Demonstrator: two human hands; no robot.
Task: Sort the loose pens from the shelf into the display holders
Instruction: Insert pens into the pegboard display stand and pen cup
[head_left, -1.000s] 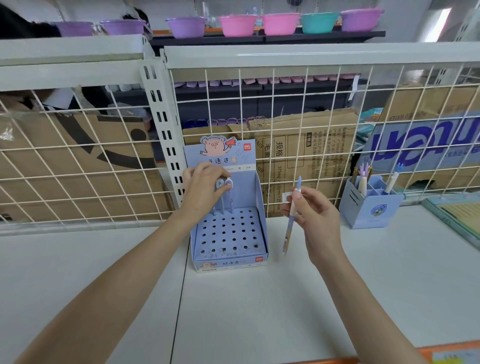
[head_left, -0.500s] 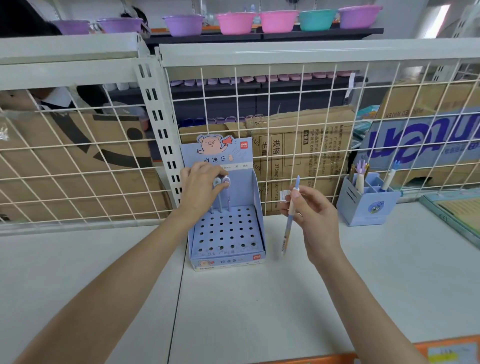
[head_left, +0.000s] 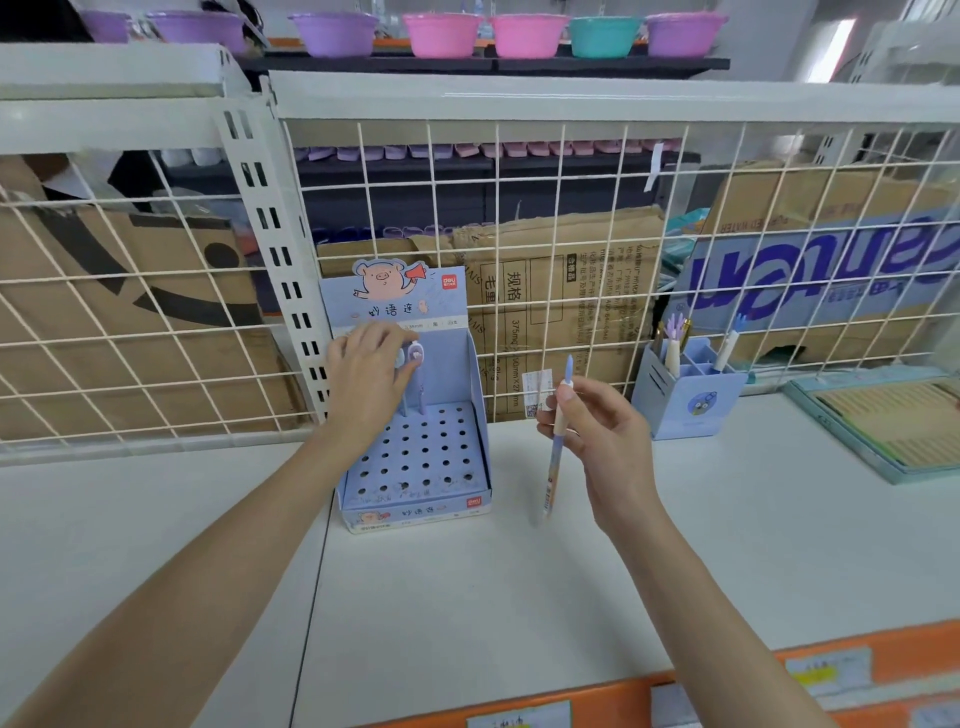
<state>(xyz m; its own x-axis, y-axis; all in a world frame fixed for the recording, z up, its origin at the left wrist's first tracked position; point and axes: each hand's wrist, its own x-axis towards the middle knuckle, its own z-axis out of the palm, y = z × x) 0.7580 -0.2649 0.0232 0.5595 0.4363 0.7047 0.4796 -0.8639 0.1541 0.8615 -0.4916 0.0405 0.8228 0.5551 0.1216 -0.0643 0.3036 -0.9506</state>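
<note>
Right hand (head_left: 605, 447) grips pen (head_left: 555, 444) beside holder (head_left: 415, 499); left hand (head_left: 366, 382) apparently seating pens.

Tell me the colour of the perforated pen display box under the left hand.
Pale blue cardboard pen display box with a pink pig on top, clearest in the head view.

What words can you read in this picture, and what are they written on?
"deli": red logo, top right of the pig display holder.
"妙语连": holder's backboard, under the pig.
"规格", "毛重": cardboard box behind the wire grid.
Big blue letters on the white box: upside down, unclear.
Shelf-edge price tags: too blurred.
</note>
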